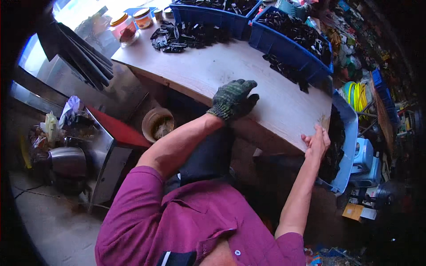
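My left hand (234, 100), in a dark green-grey knitted glove, is over the near edge of the pale wooden table (191, 71). Its fingers are loosely bent, with the thumb apart from them, and I see nothing held. At the table's right corner is my bare right hand (317, 142), its fingers half curled and spread, with no object visible in it. Just beyond that hand stands a light blue bin (350, 133) of small black parts. Other black parts (288, 73) lie loose on the table, and a larger heap (188, 37) sits at its far side.
Two dark blue crates (290, 53) full of black parts line the table's far side. Jars (122, 27) stand at the far left corner. Below the left edge are a bucket (158, 124) and a red-topped cabinet (117, 126). A coiled yellow hose (357, 96) is at right.
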Demonstrator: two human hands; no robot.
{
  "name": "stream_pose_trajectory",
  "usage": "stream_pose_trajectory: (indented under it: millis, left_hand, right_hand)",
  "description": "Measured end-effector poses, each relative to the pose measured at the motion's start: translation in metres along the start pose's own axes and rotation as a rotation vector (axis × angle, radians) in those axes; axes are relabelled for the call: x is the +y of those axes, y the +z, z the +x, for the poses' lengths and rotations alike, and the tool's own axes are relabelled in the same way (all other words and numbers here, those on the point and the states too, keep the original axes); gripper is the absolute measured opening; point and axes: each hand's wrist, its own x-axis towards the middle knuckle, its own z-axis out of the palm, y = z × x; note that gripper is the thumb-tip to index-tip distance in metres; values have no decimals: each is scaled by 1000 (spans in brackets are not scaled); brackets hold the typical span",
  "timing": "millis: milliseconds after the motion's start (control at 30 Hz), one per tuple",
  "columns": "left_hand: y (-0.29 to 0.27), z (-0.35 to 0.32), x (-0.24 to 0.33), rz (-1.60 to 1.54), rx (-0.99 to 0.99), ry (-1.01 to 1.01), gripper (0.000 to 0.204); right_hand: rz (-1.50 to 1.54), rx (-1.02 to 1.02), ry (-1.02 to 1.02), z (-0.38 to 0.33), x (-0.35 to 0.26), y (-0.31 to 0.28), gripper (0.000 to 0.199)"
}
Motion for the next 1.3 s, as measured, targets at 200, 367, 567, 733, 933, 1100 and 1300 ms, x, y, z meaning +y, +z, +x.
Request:
stream_pose_trajectory:
  millis: [200, 367, 567, 733, 933, 1100, 1300]
  left_hand:
    - [-70, 37, -105, 229, 399, 109, 43]
    - [-105, 50, -213, 537, 159, -120, 38]
    - [-78, 53, -183, 361, 23, 126, 40]
    - [-72, 54, -155, 272, -70, 125, 29]
    - [-70, 51, -157, 460, -31, 125, 27]
    - [-56, 52, -118, 255, -94, 258, 29]
    - [-33, 50, -76, 173, -199, 253, 22]
  right_hand:
    - [-91, 98, -21, -3, -2, -3, 16]
    - [-188, 167, -18, -5, -5, 10, 18]
    - [-281, 254, -55, -3, -2, 3, 22]
    - [-262, 257, -50, -3, -3, 11, 20]
    - [-308, 306, -32, -7, -8, 15, 19]
    - [-307, 322, -21, -14, -10, 18, 20]
    - [-325, 291, -47, -8, -5, 15, 20]
